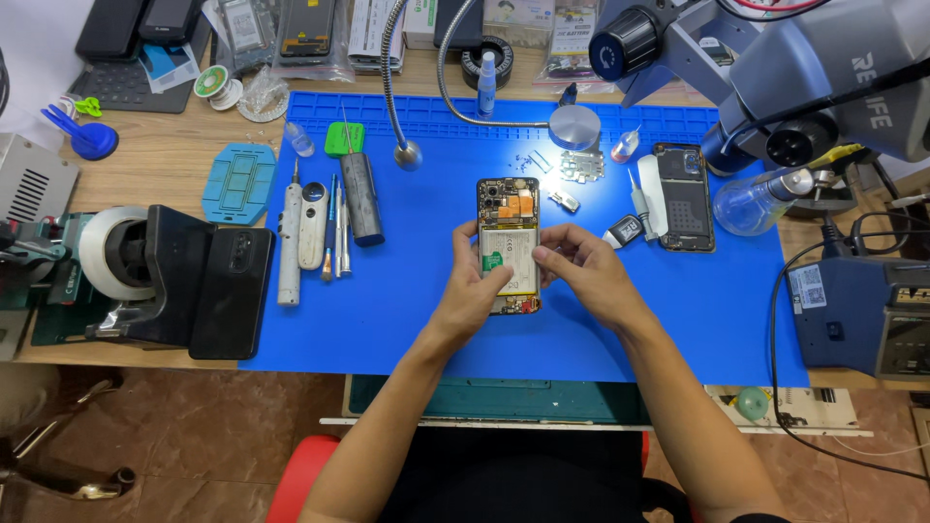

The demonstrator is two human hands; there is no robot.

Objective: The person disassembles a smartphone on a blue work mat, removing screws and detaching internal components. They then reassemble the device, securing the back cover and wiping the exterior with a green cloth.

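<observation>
holding an opened phone (508, 218) with left hand (472, 291) and right hand (581, 271).

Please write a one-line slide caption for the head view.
Both hands, left and right, hold an opened phone over a blue mat.

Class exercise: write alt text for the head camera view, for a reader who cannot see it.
Two bare hands, left hand and right hand, hold an opened smartphone with its battery exposed, over a blue repair mat. Screwdrivers lie to the left, a second opened phone to the right, and a microscope stands at upper right.
</observation>
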